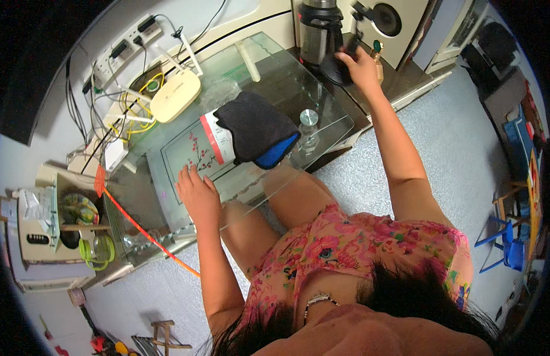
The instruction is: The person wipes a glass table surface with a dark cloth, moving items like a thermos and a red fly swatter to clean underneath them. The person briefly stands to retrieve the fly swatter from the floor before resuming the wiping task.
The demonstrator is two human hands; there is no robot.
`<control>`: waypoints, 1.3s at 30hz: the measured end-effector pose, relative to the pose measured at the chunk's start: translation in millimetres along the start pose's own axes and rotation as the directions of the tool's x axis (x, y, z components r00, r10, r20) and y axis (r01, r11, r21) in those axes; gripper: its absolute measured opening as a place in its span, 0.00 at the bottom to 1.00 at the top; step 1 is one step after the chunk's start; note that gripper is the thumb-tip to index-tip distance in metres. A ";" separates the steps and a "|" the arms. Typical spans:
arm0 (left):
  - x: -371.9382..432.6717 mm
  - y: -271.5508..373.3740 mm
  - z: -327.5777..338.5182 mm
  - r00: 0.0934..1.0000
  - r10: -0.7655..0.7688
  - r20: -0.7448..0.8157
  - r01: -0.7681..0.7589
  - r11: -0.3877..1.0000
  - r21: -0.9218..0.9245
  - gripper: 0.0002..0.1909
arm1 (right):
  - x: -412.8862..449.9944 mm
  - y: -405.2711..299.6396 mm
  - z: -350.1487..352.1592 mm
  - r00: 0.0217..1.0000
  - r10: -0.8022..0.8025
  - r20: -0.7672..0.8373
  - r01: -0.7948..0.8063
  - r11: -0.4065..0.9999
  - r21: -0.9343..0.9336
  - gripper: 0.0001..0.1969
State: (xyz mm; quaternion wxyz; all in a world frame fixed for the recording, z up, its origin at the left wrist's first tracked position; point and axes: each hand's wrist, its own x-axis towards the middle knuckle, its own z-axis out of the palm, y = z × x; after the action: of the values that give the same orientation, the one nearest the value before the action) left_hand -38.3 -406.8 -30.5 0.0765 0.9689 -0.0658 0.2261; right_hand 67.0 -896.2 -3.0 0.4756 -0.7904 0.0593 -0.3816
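My right hand (363,71) reaches to the far right and grips the upright stem of a black stand (336,70) with a round base. A stainless steel vacuum flask (318,35) with black trim stands just beyond the stand. My left hand (198,194) lies palm down, fingers spread a little, at the near side of the glass tabletop (275,187). It holds nothing. Between my hands lies a folded black cloth (259,127) with a blue underside (277,151). The cloth partly covers a white and red printed packet (218,137).
A white router (176,95) with tangled cables sits at the back left, below a power strip (128,46). A clear glass bottle (308,133) stands right of the cloth. An orange cord (145,234) crosses the left side. A green-trimmed jug (96,251) is farther left.
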 end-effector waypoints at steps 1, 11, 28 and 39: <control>-2.6 -5.9 -0.6 1.000 -0.029 0.000 0.029 0.999 0.020 0.21 | -12.6 1.8 -0.4 1.000 0.025 0.014 -0.022 0.981 -0.194 0.16; 9.5 6.8 21.4 0.994 0.015 -0.106 -0.029 0.991 -0.129 0.21 | -62.5 179.7 -32.7 0.937 0.332 0.111 -0.295 0.920 -0.259 0.34; 28.1 18.3 13.0 0.905 -0.139 0.402 0.083 0.985 0.153 0.24 | -123.0 -127.3 144.5 0.523 -0.370 0.768 0.700 0.700 -0.139 0.31; -7.1 29.1 6.2 0.984 -0.110 0.143 0.117 0.992 -0.046 0.26 | -94.7 -62.3 149.5 0.450 -0.206 0.869 0.729 0.646 -0.224 0.30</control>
State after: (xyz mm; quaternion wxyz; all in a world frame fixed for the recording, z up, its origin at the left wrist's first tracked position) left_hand -46.7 -435.8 -35.7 0.1109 0.9821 -0.0218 0.1508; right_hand 82.4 -713.8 -43.5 0.0545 -0.9559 -0.2766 -0.0825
